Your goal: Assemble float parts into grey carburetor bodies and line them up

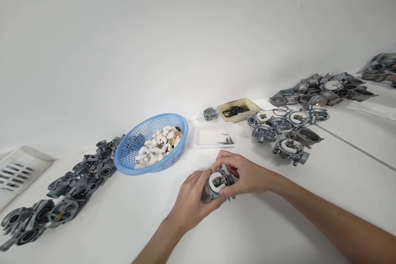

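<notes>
White tbl | L hand & R hand both pinching 1 carb | 1 blue bskt | 1 beige tray

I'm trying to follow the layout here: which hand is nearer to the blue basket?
The left hand. It is to the right of the blue basket and closer to the person; the right hand is farther right, across the metal part both hands hold.
</notes>
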`<state>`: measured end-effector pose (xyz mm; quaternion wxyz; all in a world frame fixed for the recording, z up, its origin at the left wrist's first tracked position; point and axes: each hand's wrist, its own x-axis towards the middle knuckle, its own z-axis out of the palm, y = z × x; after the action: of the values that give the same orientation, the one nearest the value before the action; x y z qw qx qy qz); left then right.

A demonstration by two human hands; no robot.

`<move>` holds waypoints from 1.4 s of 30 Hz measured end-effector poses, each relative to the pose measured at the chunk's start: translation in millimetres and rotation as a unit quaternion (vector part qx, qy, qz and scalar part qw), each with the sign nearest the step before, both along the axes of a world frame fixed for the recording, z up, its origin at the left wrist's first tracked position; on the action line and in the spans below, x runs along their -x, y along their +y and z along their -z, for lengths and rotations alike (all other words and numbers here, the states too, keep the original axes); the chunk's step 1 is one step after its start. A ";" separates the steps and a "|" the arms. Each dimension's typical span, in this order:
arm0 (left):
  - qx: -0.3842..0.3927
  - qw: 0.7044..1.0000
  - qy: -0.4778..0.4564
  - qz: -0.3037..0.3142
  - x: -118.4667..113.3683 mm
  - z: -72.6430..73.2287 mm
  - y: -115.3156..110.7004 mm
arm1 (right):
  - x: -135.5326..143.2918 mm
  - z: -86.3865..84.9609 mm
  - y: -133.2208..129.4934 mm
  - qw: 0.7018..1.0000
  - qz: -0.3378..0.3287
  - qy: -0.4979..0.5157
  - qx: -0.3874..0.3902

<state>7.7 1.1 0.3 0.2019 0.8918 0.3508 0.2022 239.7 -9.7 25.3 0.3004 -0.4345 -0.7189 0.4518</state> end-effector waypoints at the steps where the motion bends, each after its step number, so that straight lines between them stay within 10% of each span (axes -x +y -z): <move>1: 0.000 1.000 0.002 0.000 0.0 -0.2 0.2 | -0.1 0.3 0.3 1.000 0.002 0.004 -0.003; 42: 0.013 1.000 0.004 0.002 0.2 -1.0 -0.1 | -1.1 4.3 2.9 1.000 -0.001 0.028 -0.015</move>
<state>7.5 1.0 1.4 0.2123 0.8905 0.3529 0.1933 240.9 -6.7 20.9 0.3263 -0.4168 -0.7174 0.4530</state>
